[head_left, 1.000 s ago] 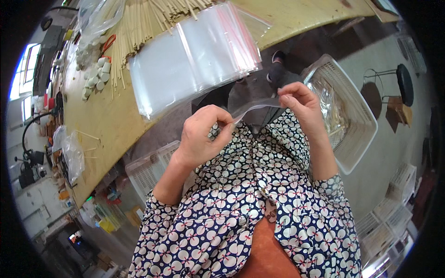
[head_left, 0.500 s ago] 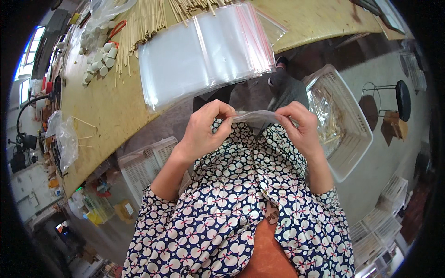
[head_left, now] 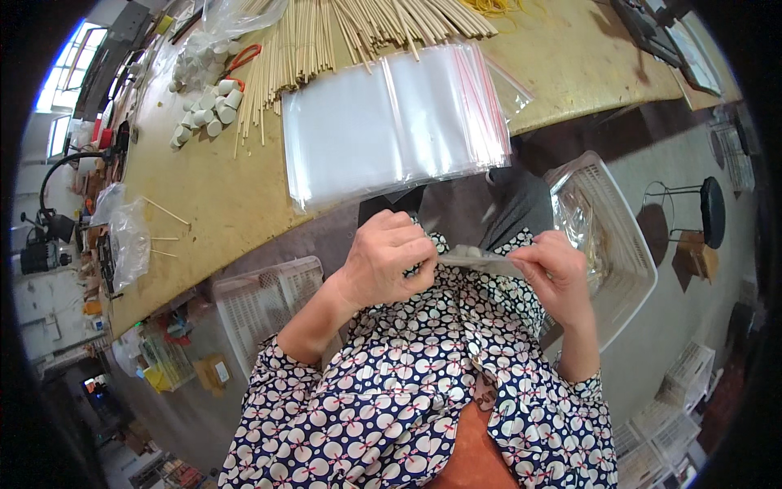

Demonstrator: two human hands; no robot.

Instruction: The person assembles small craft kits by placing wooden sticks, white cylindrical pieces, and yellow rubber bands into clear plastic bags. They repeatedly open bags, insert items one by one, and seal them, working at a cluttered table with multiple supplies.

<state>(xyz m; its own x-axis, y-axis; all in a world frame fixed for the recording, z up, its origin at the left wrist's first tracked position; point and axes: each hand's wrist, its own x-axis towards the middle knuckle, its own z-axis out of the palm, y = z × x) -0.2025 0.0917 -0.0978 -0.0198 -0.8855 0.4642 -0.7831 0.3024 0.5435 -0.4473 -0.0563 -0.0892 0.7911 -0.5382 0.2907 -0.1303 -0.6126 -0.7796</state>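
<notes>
1. Centrally, above the lap: a thin, clear plastic bag (head_left: 482, 259), strung between the wearer's two hands, near the front of a dark blue shirt (head_left: 391, 367) with white round blotches.
2. Left hand (head_left: 391, 257): fingers curled inward, thumb and bent forefinger clamped on the bag's left end; the other fingertips are folded out of sight, so cannot tell how they lie.
3. Right hand (head_left: 558, 273): thumb and forefinger pinched together on the bag's right end, remaining fingers bent behind.
4. Ahead, at the near edge of a yellowish worktable (head_left: 212, 208): a broad stack of clear bags (head_left: 366, 130), red strips along its right side, front edge overhanging. Apart from both hands.
5. Beyond the stack, partly over its far edge: a spread of thin wooden sticks (head_left: 350, 33). Left of these, a cluster of small white cylinders (head_left: 216, 110).
6. Floor, right: pale plastic basket (head_left: 631, 281) holding shiny clear-wrapped goods (head_left: 574, 208). Floor, left: second perforated basket (head_left: 261, 306). Farther right, a dark round stool (head_left: 713, 212).
</notes>
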